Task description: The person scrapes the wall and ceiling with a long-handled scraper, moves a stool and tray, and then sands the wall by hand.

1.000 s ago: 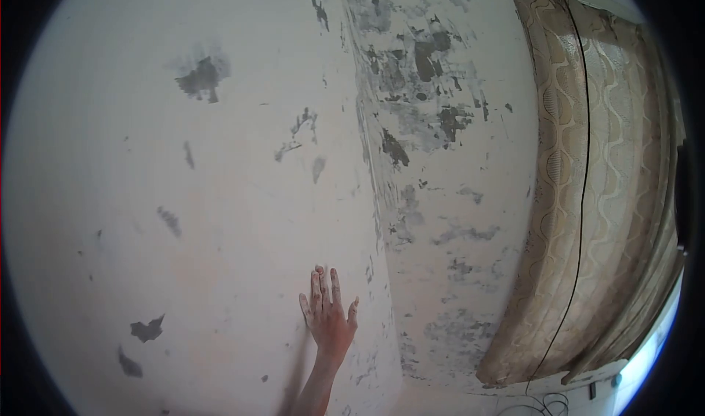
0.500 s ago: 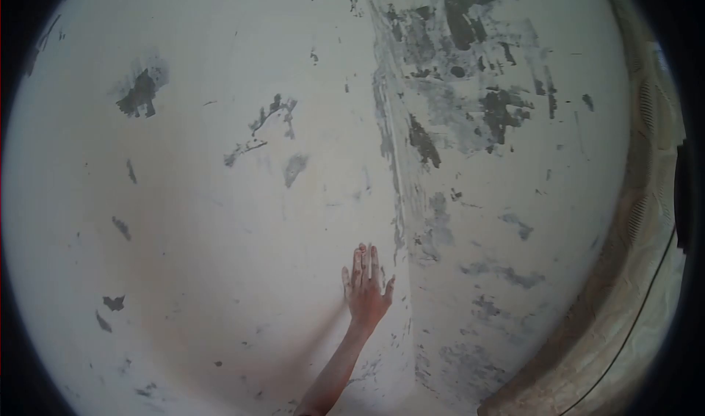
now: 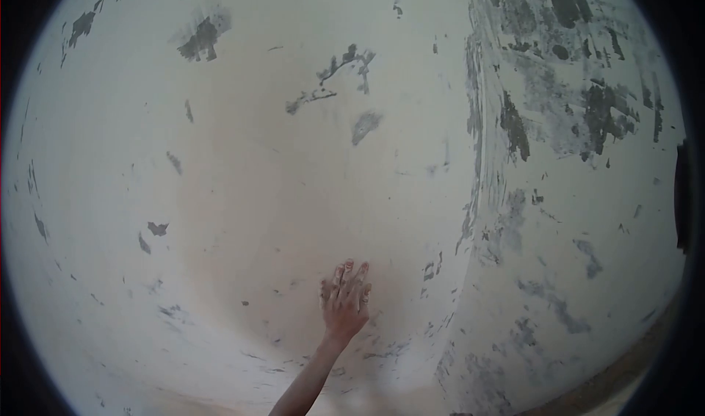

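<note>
My left hand reaches up from the bottom edge, back of the hand toward me. Its fingers are stretched upward, with whitish smears on them. The palm side faces a pale wall and the fingertips look to be touching it. No object shows in this hand. Around it the wall has grey patches and flecks, some just below and beside the wrist. My right hand is out of view.
A rough vertical corner seam divides this wall from a second wall on the right, which carries large grey patches. At the lower right a brownish edge shows. A dark object sits at the right rim.
The view has swung left, so the corner seam now lies further right. My left hand has moved away from the seam, lower on the wall, with its thumb closer to the fingers.
</note>
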{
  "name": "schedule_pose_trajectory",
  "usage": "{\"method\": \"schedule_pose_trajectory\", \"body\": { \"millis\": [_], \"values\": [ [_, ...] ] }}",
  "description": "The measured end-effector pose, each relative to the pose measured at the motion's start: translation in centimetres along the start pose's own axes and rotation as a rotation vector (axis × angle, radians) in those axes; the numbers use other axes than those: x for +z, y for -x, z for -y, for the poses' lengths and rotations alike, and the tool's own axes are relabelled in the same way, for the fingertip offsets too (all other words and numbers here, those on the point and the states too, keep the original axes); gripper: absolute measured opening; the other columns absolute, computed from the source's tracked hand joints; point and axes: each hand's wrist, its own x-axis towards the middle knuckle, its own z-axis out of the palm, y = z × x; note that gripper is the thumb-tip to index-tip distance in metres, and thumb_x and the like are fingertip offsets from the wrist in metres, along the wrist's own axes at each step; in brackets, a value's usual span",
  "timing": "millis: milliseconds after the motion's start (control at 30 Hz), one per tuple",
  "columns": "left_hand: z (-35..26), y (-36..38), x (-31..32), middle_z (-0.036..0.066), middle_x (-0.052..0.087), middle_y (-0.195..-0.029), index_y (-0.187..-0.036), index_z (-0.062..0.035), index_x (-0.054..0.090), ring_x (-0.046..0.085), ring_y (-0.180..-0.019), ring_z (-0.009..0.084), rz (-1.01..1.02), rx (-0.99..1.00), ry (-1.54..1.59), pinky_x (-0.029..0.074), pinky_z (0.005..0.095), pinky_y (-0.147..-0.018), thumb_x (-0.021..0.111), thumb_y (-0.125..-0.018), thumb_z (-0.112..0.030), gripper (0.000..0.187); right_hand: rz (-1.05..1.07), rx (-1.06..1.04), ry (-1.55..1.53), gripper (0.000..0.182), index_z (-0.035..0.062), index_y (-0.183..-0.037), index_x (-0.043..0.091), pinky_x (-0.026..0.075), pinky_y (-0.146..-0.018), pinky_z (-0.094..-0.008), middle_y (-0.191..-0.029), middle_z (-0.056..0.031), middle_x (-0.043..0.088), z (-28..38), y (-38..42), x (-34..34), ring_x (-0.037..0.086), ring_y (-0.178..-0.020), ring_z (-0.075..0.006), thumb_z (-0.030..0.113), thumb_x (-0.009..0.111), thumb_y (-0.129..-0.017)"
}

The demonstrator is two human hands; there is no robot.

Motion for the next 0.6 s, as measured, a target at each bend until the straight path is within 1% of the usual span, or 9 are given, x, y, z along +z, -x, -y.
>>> {"method": "schedule_pose_trajectory", "body": {
  "millis": [100,167,200,267,300,367,400,533,600],
  "values": [
    [0.4,1.0,-0.8,0.013,0.032,-0.154,-0.148,-0.0181,0.037,0.028,-0.142,0.0347,0.053,-0.028,0.036,0.015,0.0631,-0.112,0.056,-0.092,-0.032,0.061,0.173,-0.241,-0.218,0.003,0.0003,-0.077,0.063,0.047,-0.063,-0.0282,-0.07,-0.0029,0.065,6.2,-3.6,1.9,0.057,-0.069,-0.0102,0.001,0.064,-0.08],
    [-0.3,1.3,-0.7,0.004,0.029,-0.157,-0.15,-0.0191,0.033,0.027,-0.144,0.0225,0.015,-0.036,0.022,0.014,0.0587,-0.115,0.053,-0.094,-0.033,0.062,0.224,-0.148,-0.504,0.006,0.0001,-0.077,0.067,0.048,-0.067,-0.0273,-0.071,-0.0014,0.065,11.2,-4.1,1.6,0.058,-0.069,-0.0104,-0.002,0.062,-0.076],
    [-0.4,1.4,-0.4,0.004,0.029,-0.157,-0.15,-0.0191,0.033,0.027,-0.144,0.0225,0.015,-0.035,0.023,0.014,0.0587,-0.115,0.053,-0.094,-0.033,0.062,0.223,-0.148,-0.505,0.006,0.0001,-0.077,0.067,0.048,-0.067,-0.0273,-0.071,-0.0014,0.065,14.0,-4.0,1.3,0.058,-0.069,-0.0104,-0.002,0.062,-0.076],
    [-0.6,1.4,0.3,0.013,0.024,-0.157,-0.152,-0.0127,0.025,0.022,-0.145,0.0307,0.081,0.002,0.154,0.013,0.0639,-0.113,0.057,-0.091,-0.032,0.071,0.228,-0.156,-0.54,0.02,-0.0002,-0.09,0.071,0.049,-0.07,-0.0277,-0.077,-0.0013,0.066,18.3,-4.1,1.0,0.06,-0.073,-0.012,-0.005,0.061,-0.073],
    [-0.6,1.4,0.6,0.013,0.024,-0.157,-0.152,-0.0127,0.025,0.022,-0.145,0.0307,0.079,0.006,0.16,0.013,0.0639,-0.113,0.057,-0.091,-0.032,0.071,0.219,-0.155,-0.54,0.02,-0.0002,-0.09,0.071,0.049,-0.07,-0.0277,-0.077,-0.0013,0.066,19.4,-4.4,1.0,0.06,-0.073,-0.012,-0.005,0.061,-0.073],
    [-0.7,1.2,1.3,0.013,0.025,-0.157,-0.152,-0.0092,0.024,0.021,-0.146,0.029,0.111,0.09,0.125,0.013,0.063,-0.113,0.058,-0.09,-0.031,0.074,0.33,-0.131,-0.654,0.036,-0.0019,-0.113,0.066,0.051,-0.082,-0.0315,-0.103,-0.0053,0.066,21.5,-4.8,0.6,0.063,-0.087,-0.0159,0.002,0.063,-0.078],
    [-0.8,1.2,1.6,0.013,0.025,-0.157,-0.152,-0.0092,0.024,0.021,-0.146,0.029,0.109,0.103,0.147,0.013,0.063,-0.113,0.058,-0.09,-0.031,0.074,0.305,-0.124,-0.656,0.036,-0.0019,-0.113,0.066,0.051,-0.082,-0.0315,-0.103,-0.0053,0.066,23.2,-4.2,-0.3,0.063,-0.087,-0.0159,0.002,0.063,-0.078],
    [-2.3,0.9,2.7,0.011,0.025,-0.157,-0.152,-0.0095,0.025,0.022,-0.145,0.0314,0.158,0.132,0.256,0.014,0.0607,-0.114,0.059,-0.089,-0.031,0.075,0.366,0.015,-1.168,0.039,-0.0007,-0.124,0.057,0.047,-0.083,-0.0298,-0.104,-0.0051,0.063,30.2,1.3,-6.1,0.059,-0.095,-0.0153,-0.001,0.061,-0.086],
    [-3.5,0.8,3.1,0.007,0.028,-0.157,-0.153,-0.013,0.025,0.025,-0.145,0.0268,0.173,0.148,0.244,0.017,0.0568,-0.115,0.057,-0.091,-0.032,0.072,0.301,-0.058,-1.226,0.034,-0.0002,-0.122,0.058,0.047,-0.081,-0.0293,-0.101,-0.0041,0.062,30.5,2.8,-8.1,0.059,-0.091,-0.014,0.002,0.06,-0.088]
  ]
}}
